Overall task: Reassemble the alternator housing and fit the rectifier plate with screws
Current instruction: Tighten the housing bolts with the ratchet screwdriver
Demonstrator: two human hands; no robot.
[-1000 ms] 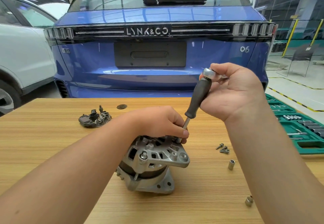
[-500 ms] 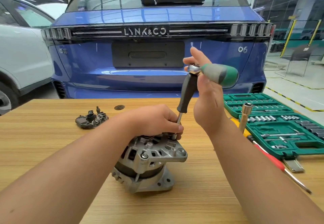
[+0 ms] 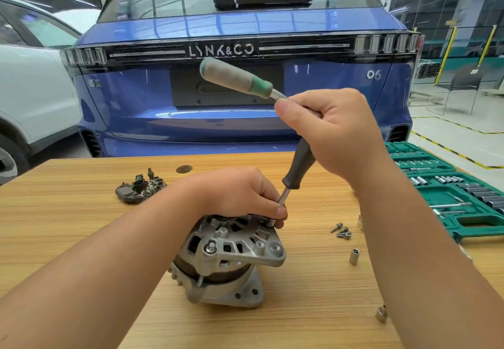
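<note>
Centrally, on the wooden desk [image 3: 81,212], the silver alternator housing [image 3: 229,261] stands on its end, near me. My left hand [image 3: 240,193] rests on its top, its grip closed, fingers pinching the lower metal shaft of a driver tool [image 3: 298,166] where it meets the housing's far right edge. My right hand [image 3: 335,133] is higher and to the right, its grip closed around the top of that dark handle, where a green-handled ratchet [image 3: 236,78] juts up and to the left. Far left on the desk lies the dark rectifier plate [image 3: 140,188], well apart from the housing. Right of the housing sit several loose screws [image 3: 341,231] and a small socket [image 3: 354,256]. A green tool case [image 3: 463,198] lies open at the far right. Behind the desk stands a blue car [image 3: 231,97].
</note>
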